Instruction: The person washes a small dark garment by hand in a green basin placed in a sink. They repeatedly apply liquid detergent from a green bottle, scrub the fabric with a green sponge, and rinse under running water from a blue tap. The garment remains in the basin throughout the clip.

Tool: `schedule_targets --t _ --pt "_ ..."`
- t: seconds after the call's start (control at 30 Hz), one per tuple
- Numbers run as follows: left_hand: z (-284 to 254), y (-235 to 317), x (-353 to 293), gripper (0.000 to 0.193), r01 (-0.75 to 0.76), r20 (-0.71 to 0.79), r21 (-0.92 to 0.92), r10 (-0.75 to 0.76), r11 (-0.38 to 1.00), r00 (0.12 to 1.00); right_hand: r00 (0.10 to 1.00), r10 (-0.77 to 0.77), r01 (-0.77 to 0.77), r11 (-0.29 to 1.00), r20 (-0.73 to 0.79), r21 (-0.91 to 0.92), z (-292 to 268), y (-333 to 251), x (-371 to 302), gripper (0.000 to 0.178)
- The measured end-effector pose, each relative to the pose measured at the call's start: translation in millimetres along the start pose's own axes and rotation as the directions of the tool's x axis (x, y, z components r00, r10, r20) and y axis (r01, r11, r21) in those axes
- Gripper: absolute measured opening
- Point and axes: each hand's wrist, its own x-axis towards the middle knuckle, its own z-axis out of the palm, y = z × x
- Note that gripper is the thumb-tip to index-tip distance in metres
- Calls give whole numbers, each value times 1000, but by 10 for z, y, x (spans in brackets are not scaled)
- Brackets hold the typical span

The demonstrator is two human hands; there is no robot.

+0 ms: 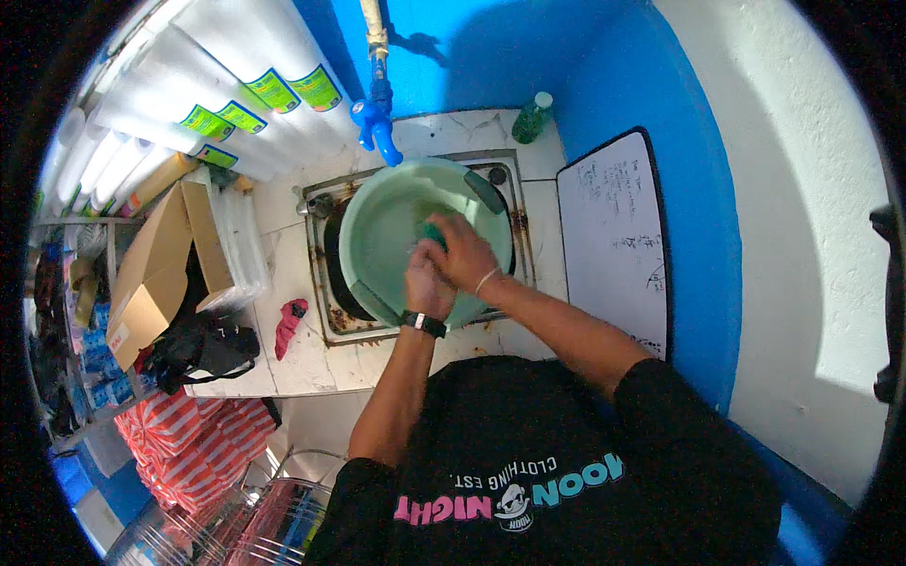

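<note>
A pale green plastic basin (373,212) rests over a rusty-edged sink (326,325), and both my hands are inside its rim. My right hand (464,255), a thin white band at its wrist, is closed round a small dark green thing that could be a scouring pad (434,235). Against it presses my left hand (430,286), with a black band at the wrist; its fingers are curled and partly hidden by the right. Whether the left also grips the green thing does not show. Pale liquid seems to lie in the basin.
A blue tap (376,127) hangs above the basin's far rim. Behind stands a green bottle (533,118); a whiteboard (613,241) leans on the right wall. Leftward are a crumpled red cloth (291,327), an open cardboard box (156,274), a black bag (208,349) and white rolls (222,90).
</note>
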Motion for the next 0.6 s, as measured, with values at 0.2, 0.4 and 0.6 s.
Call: schedule_targets --t 0.2,0.4,0.6 --pt "104 96 -73 35 37 156 -364 22 931 987 966 -215 233 965 146 -121 56 105 41 50" --pt "303 235 -136 37 0 -57 77 4 997 998 993 -114 103 977 -45 -186 57 29 87 51" --pt "375 275 -198 42 -35 -80 272 59 962 995 992 128 -128 987 2 92 51 33 102 50"
